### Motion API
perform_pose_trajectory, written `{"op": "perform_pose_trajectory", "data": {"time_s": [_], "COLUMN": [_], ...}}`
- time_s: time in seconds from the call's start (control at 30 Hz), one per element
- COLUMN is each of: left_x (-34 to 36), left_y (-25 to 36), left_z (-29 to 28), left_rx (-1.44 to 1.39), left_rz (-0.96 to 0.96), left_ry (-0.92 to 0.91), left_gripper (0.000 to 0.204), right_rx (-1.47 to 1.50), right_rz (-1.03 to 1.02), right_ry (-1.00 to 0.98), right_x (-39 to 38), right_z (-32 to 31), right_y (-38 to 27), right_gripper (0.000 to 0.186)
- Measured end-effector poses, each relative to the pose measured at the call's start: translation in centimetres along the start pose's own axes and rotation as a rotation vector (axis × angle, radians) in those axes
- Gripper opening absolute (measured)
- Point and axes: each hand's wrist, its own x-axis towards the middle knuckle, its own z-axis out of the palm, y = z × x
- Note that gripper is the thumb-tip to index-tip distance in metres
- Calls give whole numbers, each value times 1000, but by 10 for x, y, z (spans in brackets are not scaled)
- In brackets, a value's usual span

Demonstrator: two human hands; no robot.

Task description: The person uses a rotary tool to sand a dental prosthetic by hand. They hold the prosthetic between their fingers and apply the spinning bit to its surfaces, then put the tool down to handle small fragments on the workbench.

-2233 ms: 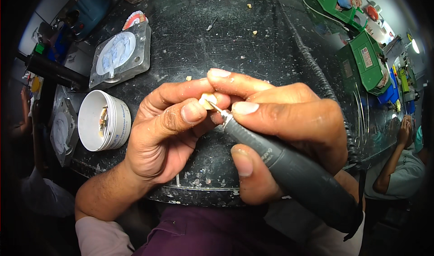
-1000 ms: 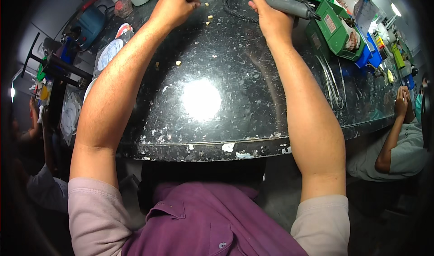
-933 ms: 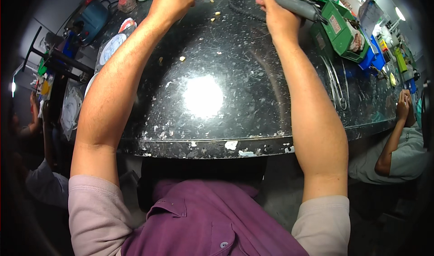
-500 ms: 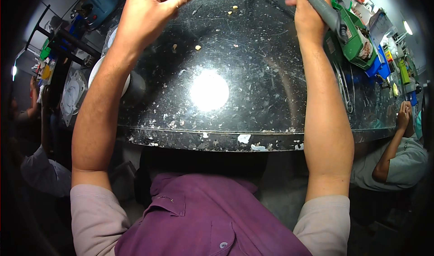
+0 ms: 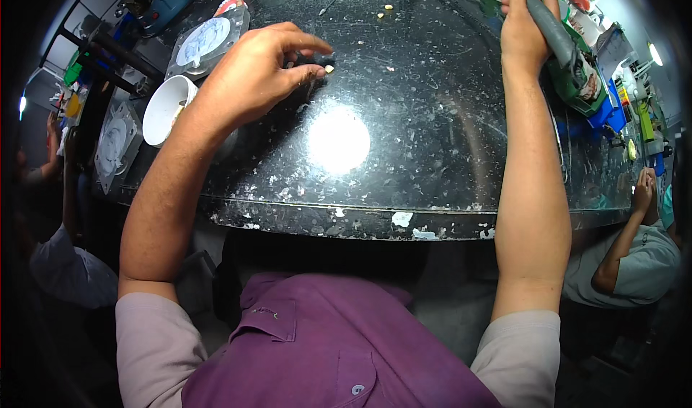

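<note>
My left hand (image 5: 263,73) is over the left part of the black worktop, its fingers parted and thumb out. Just off the thumb tip lies a small ivory tooth-like piece (image 5: 329,69); I see nothing held between the fingers. Behind my left wrist stands a white bowl (image 5: 156,120), partly covered by the forearm. Past it is a metal plate mould (image 5: 204,44) with a pale bluish disc. At the far right, my right hand (image 5: 525,37) is wrapped round a thick grey tool handle (image 5: 551,29). The tool's working end is out of view.
More ivory pieces (image 5: 388,7) and a thin small tool (image 5: 327,7) lie farther back on the worktop (image 5: 425,156). A green bin (image 5: 595,98) stands by my right wrist. Another mould (image 5: 115,145) is at the left edge. Other people sit at both sides.
My left hand has come down toward me and lowered beside an ivory piece, its fingers spread. My right hand has shifted slightly right and nearer, still gripping the grey handle.
</note>
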Motion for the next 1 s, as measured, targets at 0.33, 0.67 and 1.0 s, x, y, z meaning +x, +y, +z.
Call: {"op": "perform_pose_trajectory", "data": {"time_s": [0.33, 0.67, 1.0], "left_x": [9, -1, -8], "left_y": [7, 3, 17], "left_z": [8, -7, -11], "left_rx": [41, -1055, -1223], "left_rz": [49, -252, -319], "left_ry": [-82, 92, 73], "left_gripper": [17, 38, 56], "right_rx": [77, 360, 575], "right_rz": [22, -139, -103], "right_ry": [-126, -677, -823], "right_x": [-9, -65, -87], "right_z": [8, 35, 44], "right_y": [-6, -89, -88], "right_gripper": [9, 18, 39]}}
